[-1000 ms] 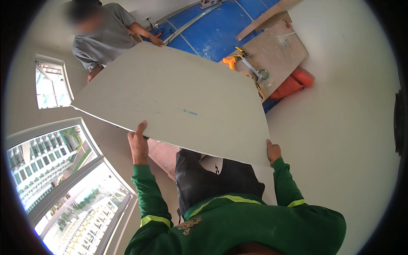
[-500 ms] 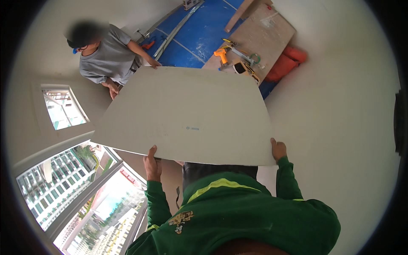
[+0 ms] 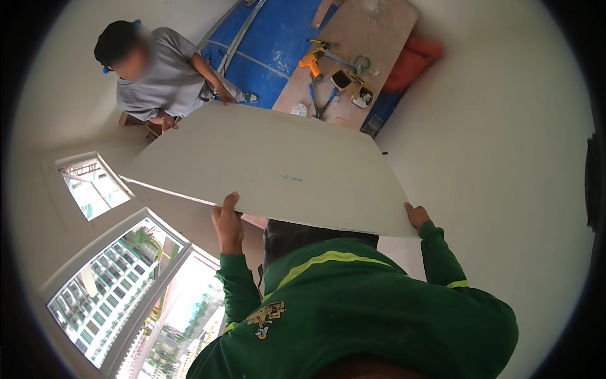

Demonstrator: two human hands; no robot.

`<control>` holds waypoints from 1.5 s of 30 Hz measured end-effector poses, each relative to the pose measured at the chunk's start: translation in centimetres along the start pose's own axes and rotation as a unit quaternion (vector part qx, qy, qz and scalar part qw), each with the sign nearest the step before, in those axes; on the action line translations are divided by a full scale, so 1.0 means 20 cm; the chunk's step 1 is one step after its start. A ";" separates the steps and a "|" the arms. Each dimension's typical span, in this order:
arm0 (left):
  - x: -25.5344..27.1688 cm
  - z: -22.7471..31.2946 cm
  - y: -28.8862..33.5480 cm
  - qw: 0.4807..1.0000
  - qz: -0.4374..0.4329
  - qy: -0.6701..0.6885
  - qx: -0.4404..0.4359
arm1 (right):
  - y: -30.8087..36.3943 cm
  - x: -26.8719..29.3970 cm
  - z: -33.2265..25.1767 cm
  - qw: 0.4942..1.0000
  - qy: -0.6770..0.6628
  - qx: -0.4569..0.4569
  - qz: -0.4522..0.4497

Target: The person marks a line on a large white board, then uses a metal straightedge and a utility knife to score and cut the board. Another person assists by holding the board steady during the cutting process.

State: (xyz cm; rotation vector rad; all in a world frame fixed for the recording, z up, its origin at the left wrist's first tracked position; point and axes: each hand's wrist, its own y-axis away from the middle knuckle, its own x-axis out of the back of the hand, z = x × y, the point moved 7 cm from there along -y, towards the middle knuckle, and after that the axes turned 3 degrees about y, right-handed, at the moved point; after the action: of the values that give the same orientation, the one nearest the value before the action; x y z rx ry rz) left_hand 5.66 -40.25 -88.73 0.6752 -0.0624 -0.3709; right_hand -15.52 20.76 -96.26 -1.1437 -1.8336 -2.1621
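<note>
A large off-white board (image 3: 265, 151), like a gypsum or plaster panel, spans the space in front of my body, with a small blue print near its middle. My left hand (image 3: 228, 222) grips its near edge, thumb on top and fingers underneath, mostly hidden. At the near right corner, my right hand (image 3: 416, 216) is closed on the side edge, thumb over the upper face. Across from me at the far left, a co-worker in a grey shirt (image 3: 165, 76) and dark cap holds the far edge with both hands.
Beyond the board stands a wooden worktop (image 3: 372, 38) with an orange power drill (image 3: 310, 63), an open container (image 3: 341, 79) and other tools. Blue floor covering (image 3: 265, 54) and long metal profiles (image 3: 240, 31) lie behind it. Windows (image 3: 120, 278) are at left, a plain wall (image 3: 499, 145) at right.
The board has tilted and shifted a little toward the left, uncovering more of the worktop and its tools. The co-worker's head has turned toward the board. Both my hands keep their hold.
</note>
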 end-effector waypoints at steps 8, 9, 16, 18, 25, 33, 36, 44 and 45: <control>0.24 0.03 -0.17 0.988 -0.126 -0.087 0.017 | 0.36 -0.59 0.39 0.997 -0.022 -0.074 -0.013; 0.29 0.02 -0.18 0.988 -0.128 -0.081 0.023 | 0.41 -0.67 0.41 0.997 -0.010 -0.080 -0.005; 0.64 0.07 -0.19 0.985 -0.063 -0.154 0.044 | 0.73 -1.09 0.49 0.995 -0.040 -0.089 -0.024; 0.69 0.08 -0.19 0.983 -0.068 -0.164 0.044 | 0.78 -1.15 0.51 0.995 -0.026 -0.091 -0.038; 0.82 0.06 -0.17 0.978 -0.021 -0.201 0.049 | 0.80 -1.33 0.55 0.994 0.021 -0.082 -0.072; 0.78 -0.04 -0.04 0.969 -0.016 -0.242 0.039 | 0.58 -1.44 0.66 0.985 0.037 -0.071 -0.155; 0.78 -0.10 0.08 0.974 -0.002 -0.225 0.021 | 0.49 -1.47 0.73 0.985 0.066 -0.067 -0.148; 0.86 -0.25 0.24 0.978 -0.033 -0.197 0.053 | 0.45 -1.36 0.86 0.978 0.106 -0.110 -0.143; 0.88 -0.27 0.24 0.982 -0.027 -0.175 0.068 | 0.45 -1.35 0.86 0.976 0.117 -0.113 -0.146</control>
State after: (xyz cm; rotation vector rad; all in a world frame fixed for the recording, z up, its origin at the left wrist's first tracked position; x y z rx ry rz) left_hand 24.48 -39.77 -90.94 0.7422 -0.4069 -0.5389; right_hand 16.57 22.94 -104.55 -0.6408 -1.7801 -2.5934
